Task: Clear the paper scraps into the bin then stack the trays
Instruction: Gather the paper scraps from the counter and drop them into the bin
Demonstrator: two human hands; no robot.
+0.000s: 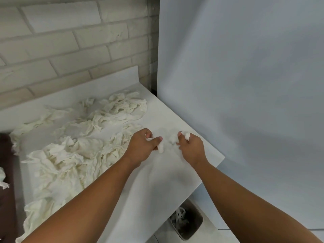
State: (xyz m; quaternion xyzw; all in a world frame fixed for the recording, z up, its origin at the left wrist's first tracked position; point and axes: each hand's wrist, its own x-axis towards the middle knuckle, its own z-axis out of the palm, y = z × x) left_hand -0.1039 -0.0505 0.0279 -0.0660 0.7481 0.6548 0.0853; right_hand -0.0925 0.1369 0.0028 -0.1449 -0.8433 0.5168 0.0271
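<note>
Standing at lower centre, one bin [186, 220] holds scraps, partly hidden by the counter [157, 181]. Mid-frame, two hands: left hand [142, 146] pinches one scrap [160, 148]; right hand [190, 146] curls round one wad [187, 135]. Paper scraps [70, 155] heaped left, uncountable.

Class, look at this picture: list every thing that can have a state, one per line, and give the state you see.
left hand: curled, pinching a small scrap
right hand: curled round a second scrap
paper scraps: crumpled, strewn over the counter, not yet cleared
bin: on the floor below the counter's edge, open, holding some scraps
</note>
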